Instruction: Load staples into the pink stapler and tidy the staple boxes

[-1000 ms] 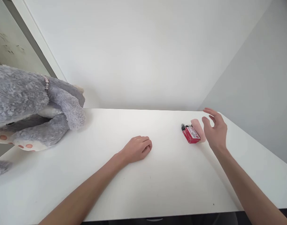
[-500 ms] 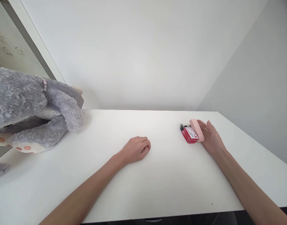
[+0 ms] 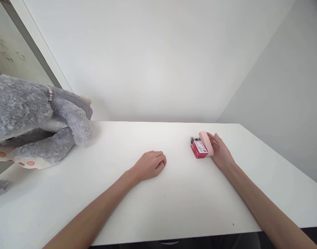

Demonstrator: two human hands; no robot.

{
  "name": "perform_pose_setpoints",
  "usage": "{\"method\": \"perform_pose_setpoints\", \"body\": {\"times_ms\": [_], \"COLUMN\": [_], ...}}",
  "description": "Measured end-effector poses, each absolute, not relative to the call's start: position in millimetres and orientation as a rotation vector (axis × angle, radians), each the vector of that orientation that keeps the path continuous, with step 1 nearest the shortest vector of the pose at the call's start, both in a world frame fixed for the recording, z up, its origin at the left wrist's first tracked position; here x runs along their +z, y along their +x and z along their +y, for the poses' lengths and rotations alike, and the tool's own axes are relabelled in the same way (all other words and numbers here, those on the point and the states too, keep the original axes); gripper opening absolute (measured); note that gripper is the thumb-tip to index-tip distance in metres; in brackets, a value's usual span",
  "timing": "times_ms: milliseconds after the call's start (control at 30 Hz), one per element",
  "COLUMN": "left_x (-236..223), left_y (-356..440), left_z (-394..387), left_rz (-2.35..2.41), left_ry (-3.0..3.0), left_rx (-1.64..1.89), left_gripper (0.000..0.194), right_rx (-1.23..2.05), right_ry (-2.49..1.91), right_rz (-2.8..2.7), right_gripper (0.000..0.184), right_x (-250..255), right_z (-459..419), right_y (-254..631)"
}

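Observation:
My right hand (image 3: 220, 151) rests on its side on the table, fingers stretched out and bent slightly against a pink rounded case (image 3: 206, 144). The case touches a small red box with a white label (image 3: 199, 149) on its left. Behind the box, a small dark and metallic item (image 3: 195, 139) shows only in part, its kind unclear. My left hand (image 3: 149, 165) lies on the table to the left of these things, fingers curled into a loose fist with nothing visible in it.
A big grey plush toy (image 3: 67, 117) with a bead string sits at the table's left side. The white table (image 3: 137, 214) meets a white wall (image 3: 153, 62) at the back and a grey wall (image 3: 285, 103) at the right.
My right hand has slid left, and the pink case, red box and dark item have shifted left with it. My left hand has stayed in place.

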State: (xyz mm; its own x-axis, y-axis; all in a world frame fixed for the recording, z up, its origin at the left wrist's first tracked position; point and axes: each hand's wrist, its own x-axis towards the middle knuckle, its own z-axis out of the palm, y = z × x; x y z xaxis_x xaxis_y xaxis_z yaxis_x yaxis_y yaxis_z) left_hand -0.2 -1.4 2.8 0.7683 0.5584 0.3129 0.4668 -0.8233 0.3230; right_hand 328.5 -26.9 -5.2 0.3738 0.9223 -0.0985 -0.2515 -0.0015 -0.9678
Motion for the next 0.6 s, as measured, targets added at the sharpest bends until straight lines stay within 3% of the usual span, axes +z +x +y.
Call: {"method": "perform_pose_setpoints", "body": {"times_ms": [300, 600], "left_x": [1.4, 4.7], "left_y": [-0.1, 3.0], "left_z": [-1.3, -0.3], "left_rz": [0.819, 1.134], "left_ry": [2.743, 2.433], "left_rx": [0.662, 1.054], "left_gripper": [0.022, 0.017], "right_rx": [1.085, 0.992], "right_ry": [-1.166, -1.179], "right_rz": [-0.822, -1.110], "right_gripper": [0.055, 0.058], "right_x": [-13.0, -15.6], "right_z": [-13.6, -10.7], "right_y": [278.3, 214.0]}}
